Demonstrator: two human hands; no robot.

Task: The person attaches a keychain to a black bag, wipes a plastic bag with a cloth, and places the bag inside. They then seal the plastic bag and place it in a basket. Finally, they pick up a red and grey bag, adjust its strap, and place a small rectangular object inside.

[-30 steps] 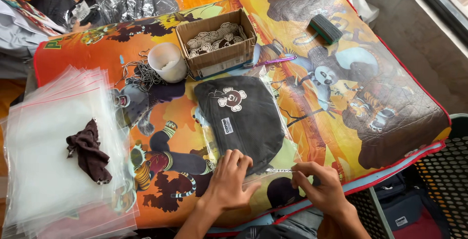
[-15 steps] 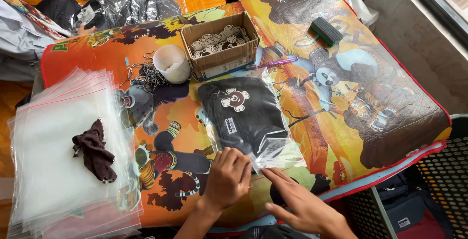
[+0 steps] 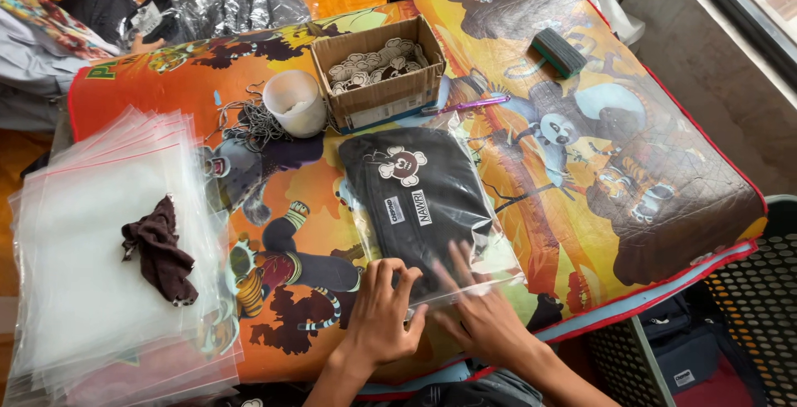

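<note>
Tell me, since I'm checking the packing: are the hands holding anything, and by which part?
Both hands, left and right, press flat on the near end of the clear bag holding a black garment; nothing is lifted.

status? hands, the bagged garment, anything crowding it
Left hand and right hand flat on near edge of clear bag. Black garment inside, lying flat. Cardboard box and white cup just beyond, apart.

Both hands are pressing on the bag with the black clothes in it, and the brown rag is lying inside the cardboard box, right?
Not quite. The head view shows the brown rag lying on the stack of clear bags, not in the cardboard box. The left hand and right hand do press on the bagged black garment.
</note>
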